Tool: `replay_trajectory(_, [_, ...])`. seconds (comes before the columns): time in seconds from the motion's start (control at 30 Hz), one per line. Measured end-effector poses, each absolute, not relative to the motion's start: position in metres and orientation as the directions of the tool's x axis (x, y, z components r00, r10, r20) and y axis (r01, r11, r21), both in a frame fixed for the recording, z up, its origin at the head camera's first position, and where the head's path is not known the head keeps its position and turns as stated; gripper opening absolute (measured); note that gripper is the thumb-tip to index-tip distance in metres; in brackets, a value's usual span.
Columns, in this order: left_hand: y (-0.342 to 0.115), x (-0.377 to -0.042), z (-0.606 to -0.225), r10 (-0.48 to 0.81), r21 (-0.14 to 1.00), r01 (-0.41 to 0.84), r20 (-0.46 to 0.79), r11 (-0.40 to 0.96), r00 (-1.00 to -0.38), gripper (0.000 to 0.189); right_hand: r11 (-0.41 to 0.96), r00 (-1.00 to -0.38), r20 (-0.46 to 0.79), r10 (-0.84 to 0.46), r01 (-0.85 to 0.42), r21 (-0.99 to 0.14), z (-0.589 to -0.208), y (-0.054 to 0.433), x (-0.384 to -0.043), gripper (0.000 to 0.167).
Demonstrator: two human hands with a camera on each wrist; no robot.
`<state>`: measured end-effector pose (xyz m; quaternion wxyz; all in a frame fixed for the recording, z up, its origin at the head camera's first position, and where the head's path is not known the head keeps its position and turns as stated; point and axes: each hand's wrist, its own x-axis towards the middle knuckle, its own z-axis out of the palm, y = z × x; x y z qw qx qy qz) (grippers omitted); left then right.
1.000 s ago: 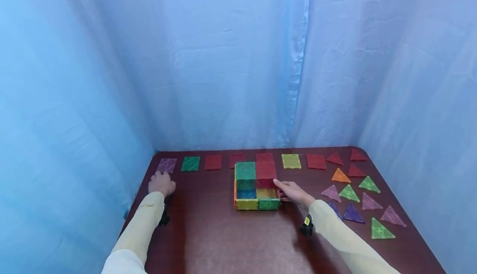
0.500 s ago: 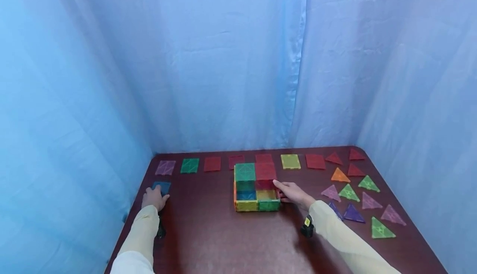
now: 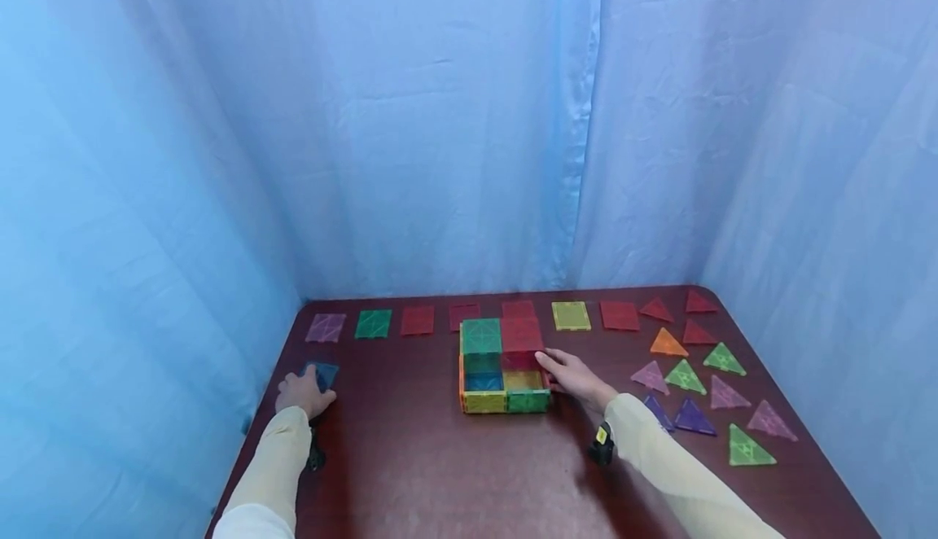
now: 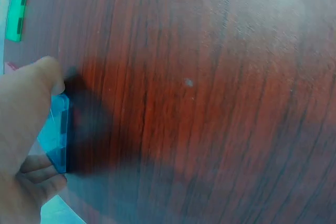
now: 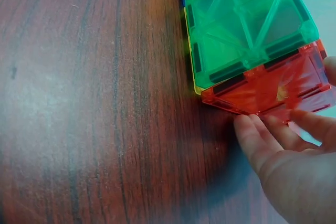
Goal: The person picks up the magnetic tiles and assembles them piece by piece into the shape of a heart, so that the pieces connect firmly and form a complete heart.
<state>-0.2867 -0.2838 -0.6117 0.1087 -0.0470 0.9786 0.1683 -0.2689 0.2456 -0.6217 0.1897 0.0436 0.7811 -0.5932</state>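
In the head view my left hand point(image 3: 302, 394) is at the table's left side, its thumb and fingers about a blue square magnetic tile point(image 3: 326, 375). The left wrist view shows the thumb at one end of this tile point(image 4: 61, 132) and curled fingers at the other. Near the middle stands a low box of magnetic tiles point(image 3: 486, 403), with a green and a red tile over its back half and an open front half. My right hand point(image 3: 576, 378) holds the box's right side. In the right wrist view its fingertips press the red side wall point(image 5: 262, 88); the thumb is mostly hidden.
Square tiles line the table's far edge, among them a purple tile point(image 3: 326, 328), a green tile point(image 3: 374, 324) and a yellow tile point(image 3: 571, 317). Several triangle tiles, one an orange triangle point(image 3: 668, 343), lie at the right. Blue curtains point(image 3: 440, 132) surround the table.
My left hand has drawn back from near the purple tile to the blue tile, which now lies turned slightly. My right hand stays at the box.
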Motion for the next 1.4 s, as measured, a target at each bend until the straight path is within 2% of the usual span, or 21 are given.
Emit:
replay_trajectory(0.13, [-0.282,-0.285,-0.609,-0.028,0.292,-0.091,-0.213,0.952,-0.977,0.079,0.268,-0.927,-0.328,-0.179,0.275,-0.923,-0.622,0.245,-0.269,0.08])
replay_trajectory(0.23, [-0.275,-0.286,-0.605,0.02,0.316,-0.04,-0.186,0.948,-0.982,0.079,0.254,-0.923,-0.331,-0.199,0.278,-0.927,-0.623,0.244,-0.268,0.08])
replay_trajectory(0.47, [-0.23,-0.292,-0.579,0.226,0.417,0.189,-0.041,0.889,-0.973,0.076,0.244,-0.923,-0.337,-0.183,0.29,-0.926,-0.622,0.244,-0.27,0.081])
replay_trajectory(0.67, [-0.166,-0.284,-0.544,0.414,0.394,0.4,0.053,0.828,-0.909,0.074,0.227,-0.922,-0.339,-0.184,0.296,-0.928,-0.621,0.237,-0.274,0.079])
replay_trajectory(0.87, [-0.123,-0.269,-0.523,0.587,0.395,0.554,0.043,0.733,-0.808,0.072,0.225,-0.911,-0.346,-0.226,0.297,-0.928,-0.62,0.22,-0.275,0.079])
replay_trajectory(1.07, [-0.115,-0.262,-0.526,0.651,0.373,0.599,-0.018,0.709,-0.759,0.07,0.201,-0.908,-0.348,-0.233,0.305,-0.931,-0.62,0.204,-0.275,0.077])
replay_trajectory(1.4, [-0.122,-0.26,-0.534,0.661,0.379,0.602,-0.036,0.703,-0.749,0.068,0.183,-0.908,-0.333,-0.256,0.293,-0.938,-0.624,0.193,-0.277,0.075])
